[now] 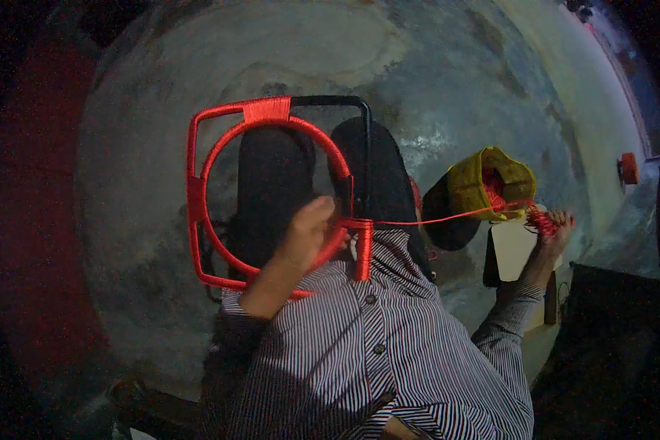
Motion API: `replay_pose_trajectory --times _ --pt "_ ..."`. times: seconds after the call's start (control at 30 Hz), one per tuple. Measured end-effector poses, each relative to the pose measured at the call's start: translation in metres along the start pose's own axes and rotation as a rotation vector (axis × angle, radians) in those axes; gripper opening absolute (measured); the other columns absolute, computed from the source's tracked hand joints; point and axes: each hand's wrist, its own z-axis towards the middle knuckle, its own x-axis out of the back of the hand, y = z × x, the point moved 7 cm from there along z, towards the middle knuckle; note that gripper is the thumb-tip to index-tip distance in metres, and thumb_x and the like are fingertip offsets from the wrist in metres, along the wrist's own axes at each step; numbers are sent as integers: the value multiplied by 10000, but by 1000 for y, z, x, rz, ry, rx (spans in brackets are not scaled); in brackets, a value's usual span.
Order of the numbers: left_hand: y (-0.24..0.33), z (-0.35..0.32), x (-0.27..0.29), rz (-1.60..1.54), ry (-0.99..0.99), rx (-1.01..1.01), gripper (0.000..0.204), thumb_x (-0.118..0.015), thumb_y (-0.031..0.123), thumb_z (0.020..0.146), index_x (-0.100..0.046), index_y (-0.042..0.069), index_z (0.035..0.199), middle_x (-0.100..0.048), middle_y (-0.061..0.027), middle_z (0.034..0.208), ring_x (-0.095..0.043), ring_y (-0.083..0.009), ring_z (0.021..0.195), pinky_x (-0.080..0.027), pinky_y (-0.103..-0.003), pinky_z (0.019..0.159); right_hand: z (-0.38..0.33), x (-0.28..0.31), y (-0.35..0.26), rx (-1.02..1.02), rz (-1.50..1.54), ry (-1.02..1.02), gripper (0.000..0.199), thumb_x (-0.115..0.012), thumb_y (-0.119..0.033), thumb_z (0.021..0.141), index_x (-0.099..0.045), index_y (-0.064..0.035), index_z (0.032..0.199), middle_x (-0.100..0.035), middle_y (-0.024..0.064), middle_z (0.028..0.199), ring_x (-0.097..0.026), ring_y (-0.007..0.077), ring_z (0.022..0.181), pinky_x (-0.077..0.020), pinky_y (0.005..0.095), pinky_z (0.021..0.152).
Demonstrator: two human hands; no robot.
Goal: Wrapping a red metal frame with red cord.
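Observation:
A square metal frame (367, 161) with a ring (220, 150) inside it rests over my lap. Red cord is wound round the ring and much of the frame; the upper right corner shows bare black. At the ring's right side is my left hand (308, 231), its fingers curled and slightly blurred; what they hold is hidden. A taut red cord (433, 220) runs from the wrapping there to the right. Out at the far right, my right hand (557, 229) is closed round a bundle of red cord (541, 220), with the arm stretched out.
A yellow bag (517, 176) with red cord inside stands right of my knees, below the taut cord's level. Beside it are a dark round shape (447, 216) and a pale board (513, 249). A wall (601, 81) rises at the right, beyond the grey floor (433, 66).

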Motion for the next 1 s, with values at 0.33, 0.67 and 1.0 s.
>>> replay_pose_trajectory --times 0.33,0.67,1.0 --pt "7 -4 -10 -18 -44 -45 338 -433 55 845 -466 -27 1171 -556 -136 1120 -570 -238 983 -461 -335 867 -31 -260 246 -430 -1304 -840 379 -648 -185 754 -563 37 1048 -608 148 791 -600 278 648 -467 361 574" --pt "-5 -3 -9 -24 -5 73 275 -511 90 843 -490 13 1107 -603 -73 966 -592 -168 811 -498 -300 736 19 -277 269 -172 -1433 -598 688 -680 -166 708 -353 24 1284 -603 193 870 -598 382 761 -489 395 679" --pt "42 -46 -35 904 180 -829 144 -464 183 900 -473 50 957 -510 -26 775 -478 -84 634 -417 -238 566 12 -332 291 226 -1762 -867 459 -701 -201 653 -577 -107 1085 -556 88 1090 -495 291 1022 -419 387 873"
